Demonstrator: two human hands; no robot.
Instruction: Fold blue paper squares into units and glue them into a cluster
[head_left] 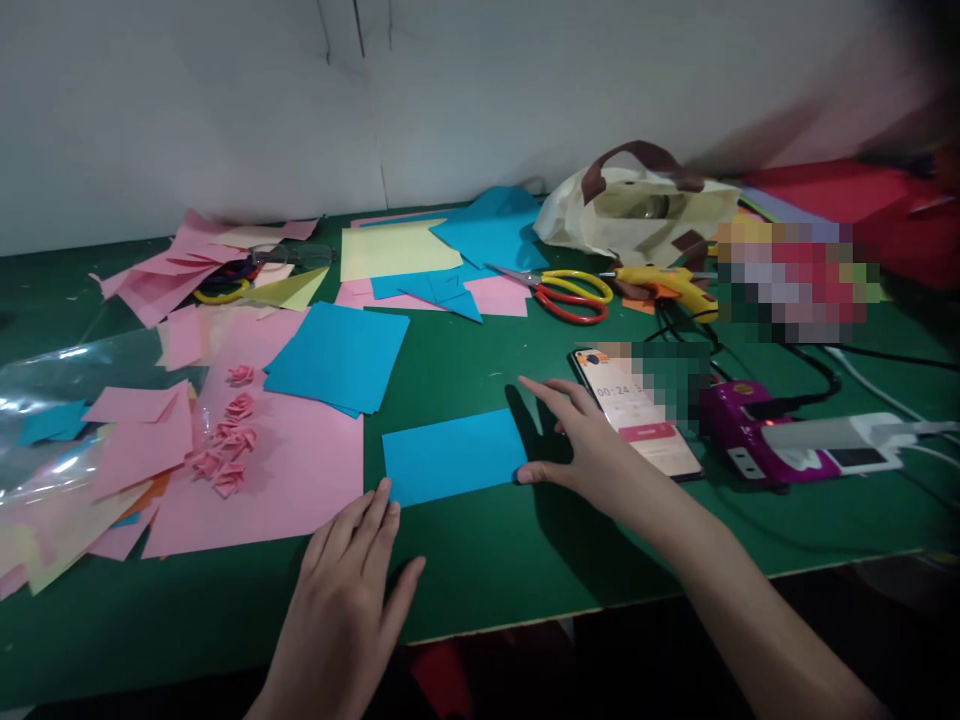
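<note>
A blue paper rectangle (457, 455) lies flat on the green table (465, 350) between my hands. The fingertips of my left hand (352, 570) rest at its lower left corner, the hand flat with the thumb apart. At its right edge, my right hand (574, 430) has its thumb by the lower corner and its fingers spread above. Neither hand grips anything. Up and to the left is a stack of blue sheets (341, 355), partly over a large pink sheet (300, 500) that carries several small pink paper roses (234, 435).
Scissors (574, 298), a yellow glue gun (664, 285) and a cream bag (585, 215) stand toward the wall. A lit phone (652, 455) and a purple power adapter (739, 460) with cables lie at right. Pink scraps (146, 440) and clear plastic (45, 370) cover the left.
</note>
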